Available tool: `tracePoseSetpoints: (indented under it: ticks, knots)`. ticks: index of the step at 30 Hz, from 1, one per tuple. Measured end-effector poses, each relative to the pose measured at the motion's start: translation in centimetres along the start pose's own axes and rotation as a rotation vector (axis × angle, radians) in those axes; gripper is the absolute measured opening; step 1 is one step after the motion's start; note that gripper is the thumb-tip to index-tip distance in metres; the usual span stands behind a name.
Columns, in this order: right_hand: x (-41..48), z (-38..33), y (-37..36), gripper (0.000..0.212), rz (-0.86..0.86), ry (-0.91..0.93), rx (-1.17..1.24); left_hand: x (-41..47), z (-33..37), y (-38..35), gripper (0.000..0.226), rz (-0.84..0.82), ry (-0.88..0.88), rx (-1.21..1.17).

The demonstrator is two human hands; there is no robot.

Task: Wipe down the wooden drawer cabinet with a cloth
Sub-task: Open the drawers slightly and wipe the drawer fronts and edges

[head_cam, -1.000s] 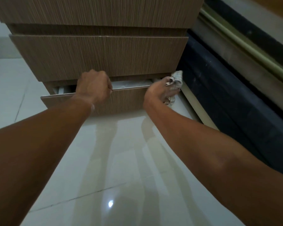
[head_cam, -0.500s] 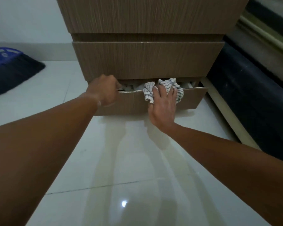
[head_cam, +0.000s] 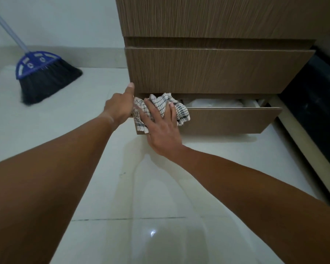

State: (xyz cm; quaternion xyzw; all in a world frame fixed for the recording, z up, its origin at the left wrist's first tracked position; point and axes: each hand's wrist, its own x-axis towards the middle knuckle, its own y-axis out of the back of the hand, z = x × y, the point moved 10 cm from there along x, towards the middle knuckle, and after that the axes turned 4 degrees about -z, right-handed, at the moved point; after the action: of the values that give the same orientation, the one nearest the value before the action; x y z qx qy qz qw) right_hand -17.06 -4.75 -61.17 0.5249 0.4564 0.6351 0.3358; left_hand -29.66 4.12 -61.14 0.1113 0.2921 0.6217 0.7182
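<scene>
The wooden drawer cabinet [head_cam: 208, 71] stands ahead on the tiled floor. Its bottom drawer [head_cam: 229, 121] is pulled partway out, with white things showing inside. A white checked cloth [head_cam: 160, 104] is draped over the left end of the drawer's top edge. My right hand [head_cam: 160, 126] lies flat on the cloth, fingers spread, pressing it against the drawer front. My left hand [head_cam: 120, 106] holds the drawer's left corner, thumb pointing up against the drawer above; its fingers are hidden behind the cloth.
A blue broom [head_cam: 42, 77] with dark bristles leans at the left against the white wall. A dark panel [head_cam: 312, 111] and a pale strip along the floor [head_cam: 301, 141] run beside the cabinet on the right. Glossy white tiles [head_cam: 141, 187] lie below.
My right hand has slid the cloth leftwards along the drawer's top edge, from the right end to the left end next to my left hand. The view has shifted left, showing the broom.
</scene>
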Motion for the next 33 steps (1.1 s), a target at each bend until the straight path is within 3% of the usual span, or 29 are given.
tracePoseSetpoints:
  ticks: [2, 5, 8, 16, 19, 22, 25, 28, 33]
  knots:
    - [-0.1, -0.4, -0.3, 0.079, 0.037, 0.068, -0.063, 0.7, -1.1, 0.0, 0.133, -0.022, 0.004, -0.031]
    - [-0.6, -0.4, -0.8, 0.074, 0.086, 0.200, -0.190, -2.9, 1.8, 0.1, 0.112, -0.024, -0.028, -0.050]
    - [-0.9, 0.0, -1.6, 0.071, 0.099, 0.314, -0.337, -3.7, 2.5, 0.3, 0.109, 0.022, -0.040, -0.025]
    - [-3.9, 4.2, -4.9, 0.074, -0.191, 0.644, -0.614, -4.2, 2.8, 0.3, 0.113, 0.039, -0.044, -0.016]
    - [-4.9, 5.8, -5.1, 0.082, -0.248, 0.669, -0.628, -5.4, 3.9, 0.1, 0.098, 0.044, -0.058, 0.088]
    - [-3.8, 4.1, -4.5, 0.072, -0.196, 0.690, -0.624, -5.0, 4.2, -0.3, 0.085, 0.068, -0.079, 0.209]
    - [-1.8, 0.5, -4.4, 0.065, -0.125, 0.723, -0.623, -4.8, 4.5, -0.4, 0.084, 0.087, -0.121, 0.279]
    - [-1.4, -1.2, -5.4, 0.061, -0.173, 0.724, -0.604, -4.6, 4.8, -0.4, 0.083, 0.137, -0.163, 0.350]
    - [-4.8, 4.6, -5.3, 0.059, -0.268, 0.768, -0.691, -5.8, 6.8, -1.2, 0.068, 0.243, -0.218, 0.645]
